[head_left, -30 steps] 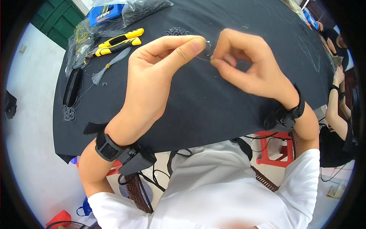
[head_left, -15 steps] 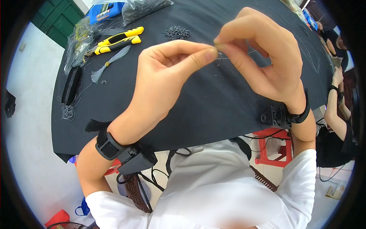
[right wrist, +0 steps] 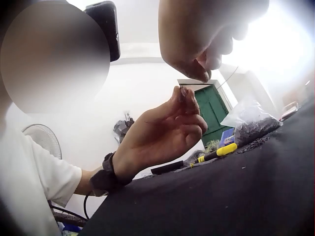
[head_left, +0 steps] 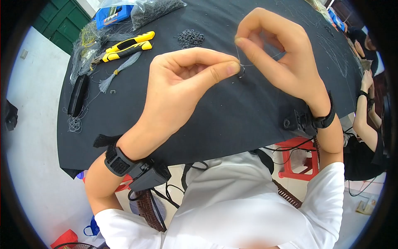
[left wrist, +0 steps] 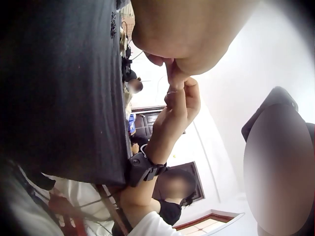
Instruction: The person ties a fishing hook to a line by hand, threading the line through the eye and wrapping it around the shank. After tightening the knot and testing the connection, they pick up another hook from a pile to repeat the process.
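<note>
Over the table, the left hand point(head_left: 178, 87) pinches a small dark fish hook point(head_left: 242, 74) between thumb and forefinger, its bend hanging just past the fingertips. A thin clear fishing line point(head_left: 238, 52) runs up from there to the right hand point(head_left: 282, 54), whose thumb and forefinger pinch it a short way above. Another stretch of line goes right from the hook, passing behind the right thumb. In the right wrist view, the left fingertips stand below the right hand point(right wrist: 197, 44), with a small gap between the two.
On the black-covered table point(head_left: 215, 128) lie a pile of dark hooks point(head_left: 190, 38), yellow-handled pliers point(head_left: 124, 47), a tied bundle of line point(head_left: 118, 72) and a black case point(head_left: 78, 96). Farther back are a filled plastic bag point(head_left: 155, 12) and a blue box point(head_left: 112, 16). Another person point(head_left: 367, 108) sits at right.
The left hand has shifted slightly right, still pinching the hook. The right hand rose, met the left fingertips half a second ago, and is now drawn apart with line stretched between them.
</note>
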Tool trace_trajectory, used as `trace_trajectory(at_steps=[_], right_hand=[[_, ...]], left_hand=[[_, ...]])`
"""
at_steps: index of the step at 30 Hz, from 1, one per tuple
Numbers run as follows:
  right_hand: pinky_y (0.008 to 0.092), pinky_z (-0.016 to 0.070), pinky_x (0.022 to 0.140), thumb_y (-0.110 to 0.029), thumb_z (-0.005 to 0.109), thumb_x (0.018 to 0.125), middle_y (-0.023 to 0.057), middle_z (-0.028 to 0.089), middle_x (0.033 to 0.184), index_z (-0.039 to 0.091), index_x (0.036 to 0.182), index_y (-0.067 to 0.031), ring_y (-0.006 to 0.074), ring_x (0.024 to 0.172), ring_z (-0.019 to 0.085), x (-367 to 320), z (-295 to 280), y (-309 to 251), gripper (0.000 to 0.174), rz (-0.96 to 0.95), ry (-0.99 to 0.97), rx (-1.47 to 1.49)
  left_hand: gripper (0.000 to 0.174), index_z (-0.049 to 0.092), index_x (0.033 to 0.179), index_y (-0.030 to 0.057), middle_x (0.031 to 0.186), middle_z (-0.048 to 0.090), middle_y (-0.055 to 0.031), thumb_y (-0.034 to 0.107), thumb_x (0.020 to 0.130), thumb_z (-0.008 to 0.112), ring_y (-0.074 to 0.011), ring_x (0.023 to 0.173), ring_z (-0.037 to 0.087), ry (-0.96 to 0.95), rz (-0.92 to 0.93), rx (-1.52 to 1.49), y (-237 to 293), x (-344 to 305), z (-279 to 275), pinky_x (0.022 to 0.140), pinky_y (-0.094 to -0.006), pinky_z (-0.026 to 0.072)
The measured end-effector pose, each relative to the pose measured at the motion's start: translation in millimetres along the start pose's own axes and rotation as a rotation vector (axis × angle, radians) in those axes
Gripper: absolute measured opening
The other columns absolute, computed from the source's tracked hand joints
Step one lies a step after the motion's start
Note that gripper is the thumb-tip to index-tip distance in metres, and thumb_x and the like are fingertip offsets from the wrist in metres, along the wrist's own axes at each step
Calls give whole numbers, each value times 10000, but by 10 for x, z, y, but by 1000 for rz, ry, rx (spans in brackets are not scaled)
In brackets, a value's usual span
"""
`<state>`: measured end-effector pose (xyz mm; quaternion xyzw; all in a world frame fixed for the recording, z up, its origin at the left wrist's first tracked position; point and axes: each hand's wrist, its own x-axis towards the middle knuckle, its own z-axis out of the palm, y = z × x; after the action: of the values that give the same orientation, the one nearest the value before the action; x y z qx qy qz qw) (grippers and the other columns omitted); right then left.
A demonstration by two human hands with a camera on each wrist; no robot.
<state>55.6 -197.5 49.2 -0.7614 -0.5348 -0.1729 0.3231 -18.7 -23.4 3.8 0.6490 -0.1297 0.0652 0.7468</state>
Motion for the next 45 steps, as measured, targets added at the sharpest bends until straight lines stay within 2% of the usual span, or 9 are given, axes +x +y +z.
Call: trace_trajectory(at_steps=[4,7,11,15,18,21,29,38,45], right_hand=[[181,364,568,7,559,792,-2,491,724,526,810,-5,47,633,436,-91,38,185,39,77,-78,43],[233,318,453,-87,602,725,-11,437,562,536,743,-67,80,500,408,-122,154,197,72,137,-82,201],[251,339,464,-95,603,724,10,439,559,525,730,-58,102,495,423,-129,256,118,87,179,-131,374],[281,376,465,-82,604,727,55,488,587,527,732,-67,182,514,498,-97,258,24,79,46,-108,200],[233,357,441,30,633,681,40,504,602,569,741,-27,130,487,477,-76,258,-16,105,-161,-31,60],[240,382,440,53,643,645,57,523,609,583,750,-25,160,491,513,-60,200,-84,144,-266,47,-51],[229,383,445,74,644,640,68,533,623,588,786,-4,157,493,514,-15,95,-45,175,-396,105,-122],[204,273,428,58,626,698,10,546,684,595,811,-39,77,495,420,-8,31,-43,152,-233,90,-93],[198,227,432,-2,605,751,-27,561,702,588,804,-51,43,489,350,-27,10,3,74,-120,68,-72]], left_hand=[[145,655,936,-10,932,653,-88,33,798,640,-116,859,598,56,24,38,25,2,-27,804,-233,452],[133,659,918,-22,872,657,-82,18,791,647,-88,788,596,101,107,-13,3,25,-28,721,-190,453],[130,663,908,-23,851,660,-80,21,787,655,-87,762,602,178,119,-90,-21,37,-7,700,-181,460],[135,666,907,-15,857,662,-78,43,785,663,-96,784,607,198,46,-136,-12,42,-33,729,-197,463],[138,667,906,-12,860,662,-74,52,783,668,-94,791,606,208,26,-144,-26,51,-57,736,-199,463],[139,668,905,-12,857,662,-71,54,783,669,-89,781,605,203,29,-132,-41,48,-64,726,-193,462],[127,671,888,-19,820,663,-76,54,785,668,-73,737,599,127,34,-39,-31,35,-32,680,-172,460],[129,657,902,-20,884,650,-69,33,784,656,-98,800,592,-44,-66,18,12,16,-17,738,-211,463],[121,658,893,-31,878,649,-92,11,781,650,-108,799,596,-59,-5,-13,-2,28,-4,737,-212,471]])
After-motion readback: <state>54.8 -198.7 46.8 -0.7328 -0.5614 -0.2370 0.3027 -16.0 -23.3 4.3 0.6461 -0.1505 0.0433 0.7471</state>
